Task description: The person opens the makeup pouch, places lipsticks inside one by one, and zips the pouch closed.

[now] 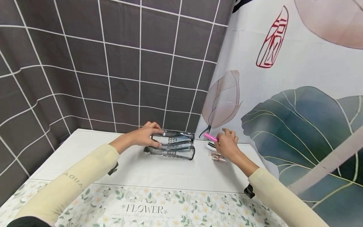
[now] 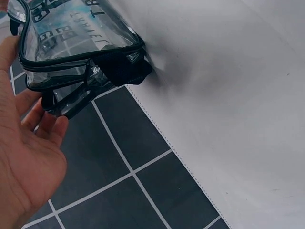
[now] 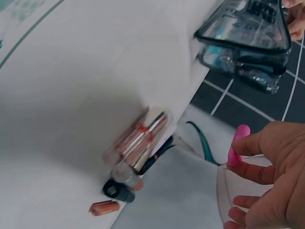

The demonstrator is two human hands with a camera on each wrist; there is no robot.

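A clear zip toiletry bag point(image 1: 178, 152) with dark trim and "TRAVEL" lettering sits on the white tabletop with its top apart. My left hand point(image 1: 146, 135) grips its left end, thumb at the front edge and fingers at the back. In the left wrist view, the fingers of that hand point(image 2: 33, 143) curl around the dark-edged bag point(image 2: 71, 52). My right hand point(image 1: 227, 143) pinches a slim bright pink tube point(image 1: 210, 137) between thumb and finger, raised to the right of the bag. The right wrist view shows the pink tube point(image 3: 238, 145) upright; its exact kind cannot be told.
Several cosmetic tubes point(image 3: 138, 140) lie close together below my right hand, with a dark-capped tube point(image 3: 118, 191) and a small orange-brown item point(image 3: 104, 207) beside them. A floral mat point(image 1: 147, 205) covers the table's near side. Dark grid cloth point(image 1: 122, 63) hangs behind.
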